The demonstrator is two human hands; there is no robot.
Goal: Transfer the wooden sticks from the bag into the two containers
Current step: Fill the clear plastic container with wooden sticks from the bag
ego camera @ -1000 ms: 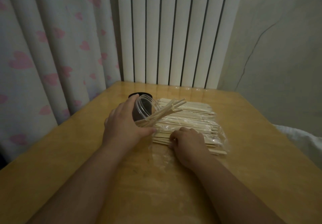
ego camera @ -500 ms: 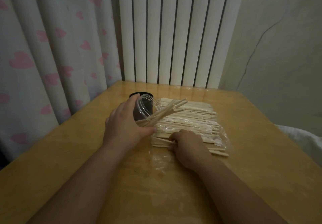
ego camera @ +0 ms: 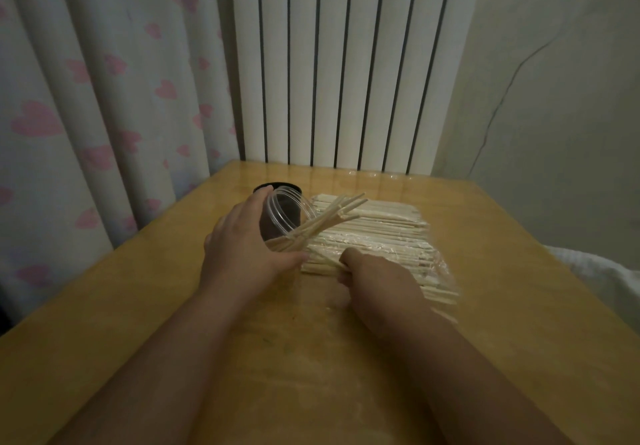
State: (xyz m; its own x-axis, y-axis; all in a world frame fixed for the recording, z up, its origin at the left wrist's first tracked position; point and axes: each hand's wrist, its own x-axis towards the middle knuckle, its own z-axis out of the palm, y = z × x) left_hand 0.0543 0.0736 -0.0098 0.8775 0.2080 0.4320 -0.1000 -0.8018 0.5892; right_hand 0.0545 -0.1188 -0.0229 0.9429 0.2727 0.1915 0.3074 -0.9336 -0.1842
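The left hand (ego camera: 242, 250) grips a tilted clear container (ego camera: 290, 210) holding wooden sticks (ego camera: 332, 217); the right hand (ego camera: 372, 276) pinches a stick (ego camera: 323, 260) at the bag (ego camera: 381, 240) on the bench (ego camera: 519, 288)

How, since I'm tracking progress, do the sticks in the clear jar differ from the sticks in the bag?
The jar sticks are a handful; the bag sticks are many. The jar sticks lean, fanned and crossing, ends poking past the tilted clear jar's mouth; the bag sticks lie flat and parallel on the table. The left hand grips the jar; the right hand pinches one bag stick. Both are thin pale wood.
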